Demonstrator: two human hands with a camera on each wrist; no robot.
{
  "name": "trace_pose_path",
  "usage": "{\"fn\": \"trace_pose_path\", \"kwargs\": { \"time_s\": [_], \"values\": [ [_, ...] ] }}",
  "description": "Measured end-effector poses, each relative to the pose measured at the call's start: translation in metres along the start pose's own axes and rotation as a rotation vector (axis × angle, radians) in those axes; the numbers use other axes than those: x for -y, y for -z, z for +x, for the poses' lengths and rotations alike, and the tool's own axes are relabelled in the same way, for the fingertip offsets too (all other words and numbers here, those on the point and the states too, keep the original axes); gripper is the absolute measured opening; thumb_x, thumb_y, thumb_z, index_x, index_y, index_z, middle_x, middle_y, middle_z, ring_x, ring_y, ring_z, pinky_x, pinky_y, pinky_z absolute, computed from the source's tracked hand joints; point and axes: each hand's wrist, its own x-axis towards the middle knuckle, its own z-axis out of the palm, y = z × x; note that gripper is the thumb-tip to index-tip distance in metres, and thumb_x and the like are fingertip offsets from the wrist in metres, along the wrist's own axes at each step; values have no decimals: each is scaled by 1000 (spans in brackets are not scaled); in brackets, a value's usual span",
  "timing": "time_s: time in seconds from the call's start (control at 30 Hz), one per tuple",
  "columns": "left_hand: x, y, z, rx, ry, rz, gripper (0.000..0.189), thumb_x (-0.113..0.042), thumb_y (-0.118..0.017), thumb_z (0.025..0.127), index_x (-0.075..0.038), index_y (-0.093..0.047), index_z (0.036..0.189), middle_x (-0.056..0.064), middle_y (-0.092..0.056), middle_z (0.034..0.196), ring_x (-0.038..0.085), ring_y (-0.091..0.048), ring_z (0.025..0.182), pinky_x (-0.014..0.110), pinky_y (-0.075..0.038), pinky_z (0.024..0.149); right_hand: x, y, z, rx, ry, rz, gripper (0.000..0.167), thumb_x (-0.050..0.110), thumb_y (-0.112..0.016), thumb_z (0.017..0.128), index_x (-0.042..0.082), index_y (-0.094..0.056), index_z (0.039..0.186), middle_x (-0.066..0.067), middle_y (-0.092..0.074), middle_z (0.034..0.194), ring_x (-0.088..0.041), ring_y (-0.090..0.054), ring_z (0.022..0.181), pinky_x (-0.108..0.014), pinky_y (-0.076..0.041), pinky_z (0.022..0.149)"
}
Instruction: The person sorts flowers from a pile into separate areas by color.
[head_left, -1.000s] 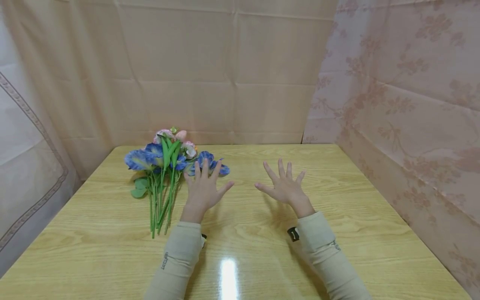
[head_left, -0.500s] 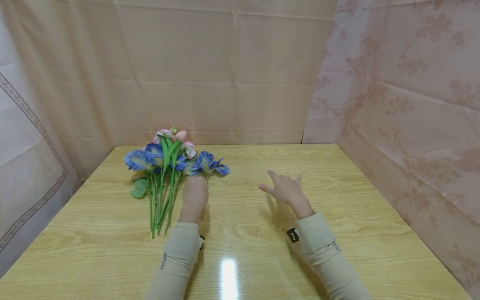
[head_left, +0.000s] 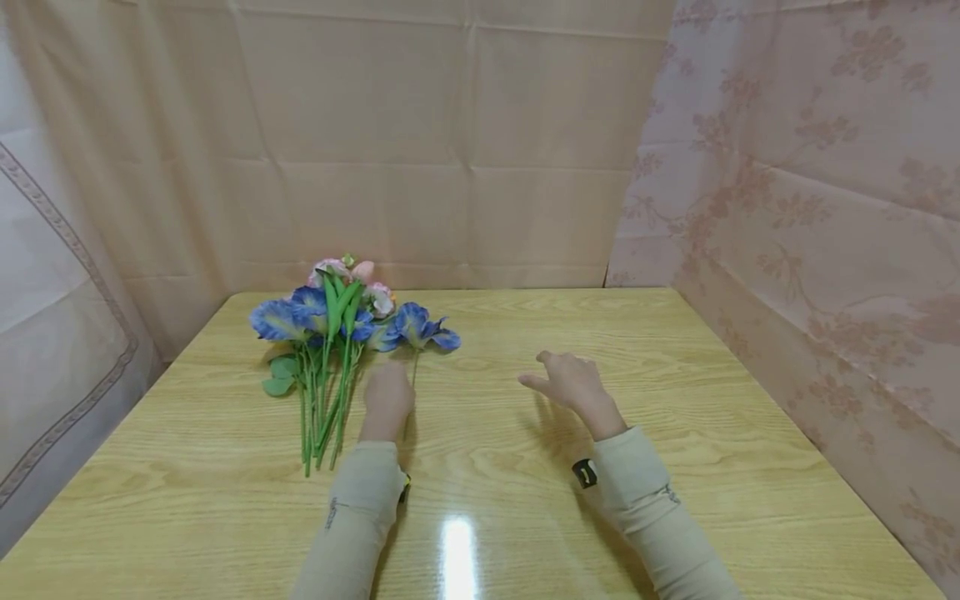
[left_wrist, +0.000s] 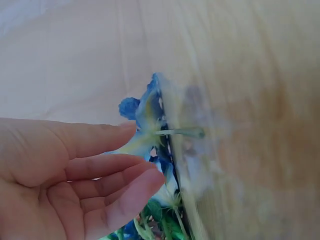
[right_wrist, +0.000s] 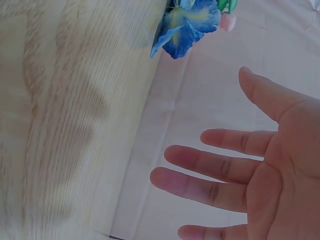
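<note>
My left hand [head_left: 388,398] hovers over the table just in front of a blue iris [head_left: 423,329], whose thin stem [head_left: 415,375] runs down along the hand's right side. In the left wrist view the thumb and bent fingers stand apart, and the iris stem [left_wrist: 180,132] lies beyond the fingertips. Left of that hand is a loose bunch of flowers: blue irises [head_left: 277,319], pink-white blooms [head_left: 378,300] and a pink bud [head_left: 363,272], with green stems pointing toward me. My right hand [head_left: 573,383] hangs over the table's right half. Its fingers are spread and hold nothing, as the right wrist view shows.
The wooden table [head_left: 480,450] has its far edge against a beige curtain [head_left: 375,125]. Floral cloth [head_left: 825,208] hangs at the right, and a pale cloth [head_left: 60,317] at the left. Black wrist cameras, such as the right one [head_left: 585,473], sit under both cuffs.
Both hands had widely spread fingers a second ago. The left fingers have since bent downward and drawn back slightly from the irises, uncovering a stem. The right fingers have tipped down; the flowers have not moved.
</note>
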Motion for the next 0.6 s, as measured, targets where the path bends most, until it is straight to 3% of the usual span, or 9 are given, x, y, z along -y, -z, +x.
{"fn": "trace_pose_path", "kwargs": {
  "time_s": [0.1,0.37,0.6],
  "values": [
    [-2,-2,3,50,12,4,11,7,-51,75,6,-62,74,22,-61,79,35,-60,73,43,-50,57,1,-1,0,9,0,9,58,45,-52,87,-1,-50,122,-4,-60,68,-15,-48,53,-32,-43,52],
    [-4,-5,10,177,40,27,16,5,-53,76,9,-62,88,24,-61,91,36,-59,83,43,-50,63,1,-2,1,34,-4,32,58,44,-53,86,-1,-50,122,-16,-62,102,-19,-57,65,-31,-46,51],
    [-3,-4,12,205,56,13,18,4,-48,83,8,-62,92,24,-60,94,36,-58,86,44,-50,64,0,-4,1,51,-3,35,56,42,-54,86,-2,-51,121,-17,-60,108,-23,-60,71,-35,-48,55]
  ]
}}
